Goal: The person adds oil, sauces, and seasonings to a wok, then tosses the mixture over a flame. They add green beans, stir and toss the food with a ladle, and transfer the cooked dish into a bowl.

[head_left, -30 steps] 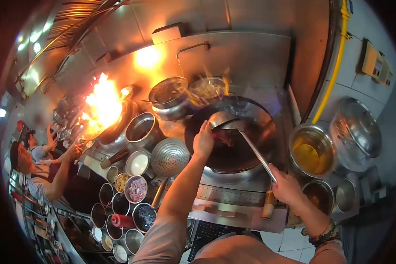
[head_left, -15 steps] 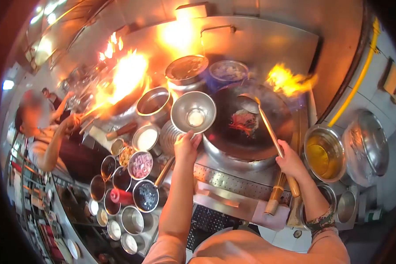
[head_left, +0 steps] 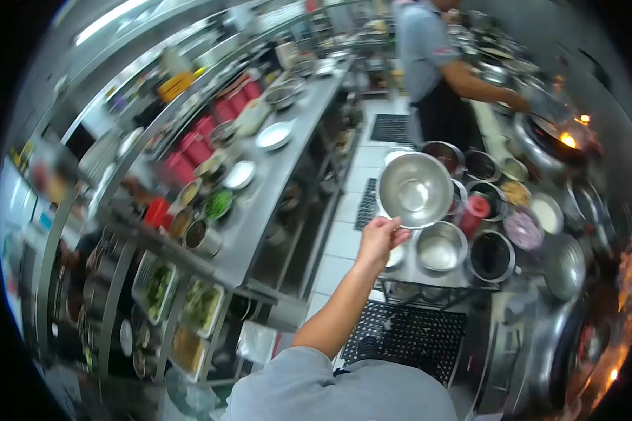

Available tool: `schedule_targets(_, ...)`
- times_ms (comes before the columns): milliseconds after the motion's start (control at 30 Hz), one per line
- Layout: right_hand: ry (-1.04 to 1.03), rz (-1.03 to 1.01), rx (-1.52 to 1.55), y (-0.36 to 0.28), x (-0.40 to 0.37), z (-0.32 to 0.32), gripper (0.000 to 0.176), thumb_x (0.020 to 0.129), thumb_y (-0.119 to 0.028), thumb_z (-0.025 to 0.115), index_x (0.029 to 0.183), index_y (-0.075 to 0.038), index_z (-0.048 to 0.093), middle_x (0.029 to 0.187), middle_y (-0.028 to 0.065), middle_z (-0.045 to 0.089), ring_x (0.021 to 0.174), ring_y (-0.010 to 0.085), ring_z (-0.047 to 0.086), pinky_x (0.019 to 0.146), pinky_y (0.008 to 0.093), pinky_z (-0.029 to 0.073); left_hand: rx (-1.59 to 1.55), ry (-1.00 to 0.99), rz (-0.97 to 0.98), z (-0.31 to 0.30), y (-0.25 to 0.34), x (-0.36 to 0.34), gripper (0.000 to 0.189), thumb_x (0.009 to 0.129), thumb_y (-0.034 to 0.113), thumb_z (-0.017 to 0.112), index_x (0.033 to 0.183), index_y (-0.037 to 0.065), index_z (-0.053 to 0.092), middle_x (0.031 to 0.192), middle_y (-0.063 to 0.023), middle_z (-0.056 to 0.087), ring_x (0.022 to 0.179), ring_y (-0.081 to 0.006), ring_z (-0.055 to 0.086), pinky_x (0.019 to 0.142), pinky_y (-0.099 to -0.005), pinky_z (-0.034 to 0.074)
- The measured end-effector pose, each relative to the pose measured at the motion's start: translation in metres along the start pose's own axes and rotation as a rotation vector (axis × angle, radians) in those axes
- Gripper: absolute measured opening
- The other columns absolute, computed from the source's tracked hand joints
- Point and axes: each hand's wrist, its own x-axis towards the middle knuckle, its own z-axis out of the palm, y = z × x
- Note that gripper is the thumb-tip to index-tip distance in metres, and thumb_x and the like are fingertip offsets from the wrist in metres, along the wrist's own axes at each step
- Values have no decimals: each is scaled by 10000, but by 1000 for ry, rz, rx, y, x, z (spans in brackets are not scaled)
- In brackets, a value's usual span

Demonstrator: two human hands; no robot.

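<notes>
My left hand [head_left: 379, 247] is closed on the near rim of a steel bowl [head_left: 404, 184], with the thumb toward its top edge. I see no food in the bowl, only a bright reflection at its bottom. It is held in the air above several containers, close to a steel pot of pale contents [head_left: 441, 247] and a red bottle [head_left: 475, 210]. My right hand is out of the picture. At the right edge a wok [head_left: 567, 351] is partly cut off, with flames [head_left: 619, 344] beside it.
Pots of ingredients, among them chopped purplish onion [head_left: 522, 230], crowd the station by the stove. A co-worker [head_left: 428, 63] stands at another flaming wok [head_left: 551, 144]. To the left runs a long steel counter [head_left: 260, 203] with white plates [head_left: 274, 136] and a pot of chopped greens [head_left: 219, 203].
The view has swung left, from the wok to the counter and aisle. My left hand has carried the bowl from beside the wok over the ingredient pots. My right hand, earlier on the ladle, has left view.
</notes>
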Motion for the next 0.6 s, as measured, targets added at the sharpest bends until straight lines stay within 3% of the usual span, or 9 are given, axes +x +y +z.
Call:
schedule_targets(67, -30, -25, -16, -19, -19, 30, 590, 889, -7, 499, 1457, -163, 452, 687, 15, 520, 443, 89, 460, 364, 242, 368, 41, 237, 96, -87, 36, -4, 127, 957, 62, 645, 1015, -12, 559, 958, -132, 662, 820, -207, 704, 741, -295, 624)
schedule_targets(100, -52, -40, -22, -28, -24, 47, 586, 890, -10, 502, 1454, -160, 454, 688, 16, 522, 445, 90, 462, 366, 244, 370, 5, 345, 155, -131, 50, -5, 128, 946, 60, 662, 951, -4, 552, 885, -125, 660, 768, -206, 711, 691, -287, 628)
schedule_targets(200, -99, -61, -39, -43, -36, 81, 574, 891, -19, 509, 1448, -150, 459, 691, 16, 528, 450, 92, 468, 370, 248, 376, -23, 657, 244, -260, 79, -23, 113, 943, 21, 642, 1010, -29, 566, 896, -128, 666, 768, -212, 709, 654, -298, 624)
schedule_targets(300, -127, -71, -71, -51, -50, 103, 563, 892, -27, 516, 1441, -141, 464, 695, 17, 534, 456, 95, 474, 374, 252, 382, -66, 873, 271, -364, 98, -28, 152, 942, 17, 634, 1062, -29, 553, 943, -144, 684, 799, -240, 728, 640, -319, 635)
schedule_targets(367, -135, -78, -94, -56, -58, 110, 556, 893, -33, 520, 1437, -135, 467, 697, 18, 538, 460, 97, 479, 377, 255, 386, -51, 890, 251, -428, 101, -16, 188, 949, 61, 642, 1084, -39, 557, 987, -159, 681, 837, -257, 730, 690, -320, 640)
schedule_targets(467, -134, -83, -125, -56, -73, 115, 545, 895, -41, 528, 1430, -125, 473, 701, 19, 543, 465, 99, 485, 382, 260, 392, -245, 899, 321, -467, 115, 16, 307, 977, 133, 628, 1207, -50, 540, 1049, -168, 666, 938, -266, 710, 760, -325, 630)
schedule_targets(600, -109, -84, -147, -53, -82, 106, 532, 896, -53, 537, 1422, -112, 479, 705, 20, 551, 473, 102, 493, 387, 265, 400, -355, 905, 347, -442, 118, 43, 449, 1003, 256, 623, 1319, -40, 501, 1197, -185, 617, 1029, -283, 680, 870, -382, 601)
